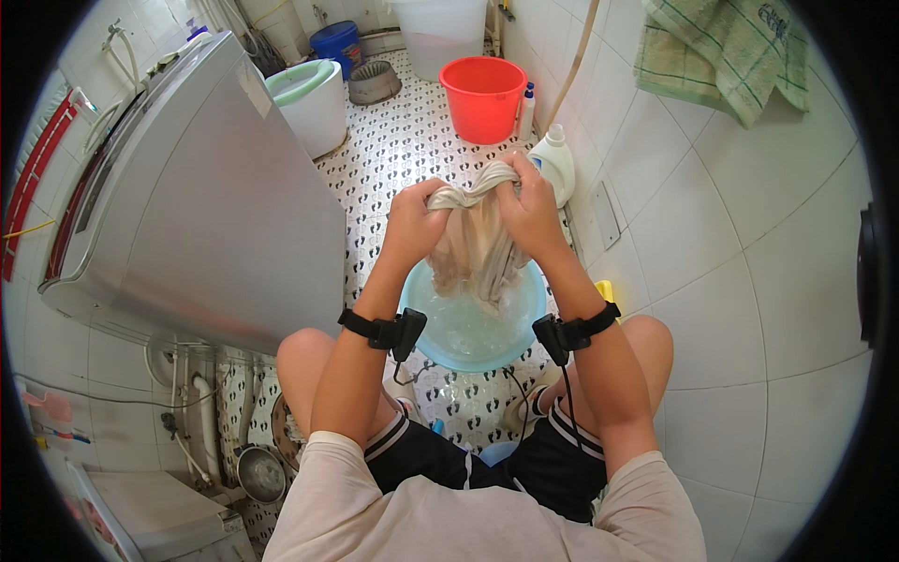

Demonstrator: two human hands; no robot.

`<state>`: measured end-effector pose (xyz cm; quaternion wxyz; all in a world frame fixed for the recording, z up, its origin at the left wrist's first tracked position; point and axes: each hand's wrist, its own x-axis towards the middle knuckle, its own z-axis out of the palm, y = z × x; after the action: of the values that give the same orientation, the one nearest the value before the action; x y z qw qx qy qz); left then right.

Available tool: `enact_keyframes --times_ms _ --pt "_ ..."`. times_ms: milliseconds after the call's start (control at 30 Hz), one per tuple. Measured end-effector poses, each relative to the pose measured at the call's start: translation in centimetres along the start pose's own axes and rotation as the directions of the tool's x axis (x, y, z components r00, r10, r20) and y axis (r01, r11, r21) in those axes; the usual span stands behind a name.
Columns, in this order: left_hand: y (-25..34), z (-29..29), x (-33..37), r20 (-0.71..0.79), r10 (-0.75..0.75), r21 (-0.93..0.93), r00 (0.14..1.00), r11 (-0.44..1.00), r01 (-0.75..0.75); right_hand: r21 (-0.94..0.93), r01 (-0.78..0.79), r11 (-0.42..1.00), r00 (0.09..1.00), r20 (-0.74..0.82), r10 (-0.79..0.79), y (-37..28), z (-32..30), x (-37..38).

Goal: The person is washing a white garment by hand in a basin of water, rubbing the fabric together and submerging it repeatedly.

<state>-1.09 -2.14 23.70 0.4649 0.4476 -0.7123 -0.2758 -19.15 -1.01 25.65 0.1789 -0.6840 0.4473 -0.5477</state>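
Observation:
A wet, pale beige piece of cloth hangs bunched between my two hands. My left hand is closed around its upper left end, and my right hand grips the upper right end. Its folds drop down into a light blue basin on the floor between my knees. Cloudy, sudsy water fills the basin, and the cloth's lower edge reaches it. What kind of garment or cloth it is, I cannot tell.
A silver washing machine stands at the left. Beyond the basin are a red bucket, a white detergent bottle and a white bin with a green rim. A green-striped towel hangs on the right wall.

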Motion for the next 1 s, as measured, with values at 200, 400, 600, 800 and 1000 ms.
enact_keyframes --times_ms 200,400,600,800,1000 --pt "1.0 0.0 0.2 -0.065 -0.01 -0.042 0.998 0.999 0.007 0.052 0.051 0.997 0.996 -0.081 -0.047 -0.9 -0.5 0.6" --pt "-6.2 2.3 -1.5 0.061 -0.213 -0.016 0.975 0.977 0.215 -0.008 -0.101 0.995 0.995 0.015 0.101 3.1 1.6 -2.5" --pt "-13.6 6.7 -5.3 0.177 -0.382 -0.045 0.907 0.917 0.396 -0.099 -0.181 0.978 0.951 0.238 0.2 9.3 3.9 -7.3" --pt "-17.7 8.4 -8.0 0.101 -0.368 0.213 0.924 0.916 0.341 -0.219 -0.251 0.943 0.874 0.367 0.318 14.3 5.4 -11.4" --pt "-20.6 9.6 -10.4 0.259 -0.406 0.449 0.876 0.854 0.263 -0.423 -0.167 0.891 0.854 0.389 0.345 17.9 6.9 -14.8"
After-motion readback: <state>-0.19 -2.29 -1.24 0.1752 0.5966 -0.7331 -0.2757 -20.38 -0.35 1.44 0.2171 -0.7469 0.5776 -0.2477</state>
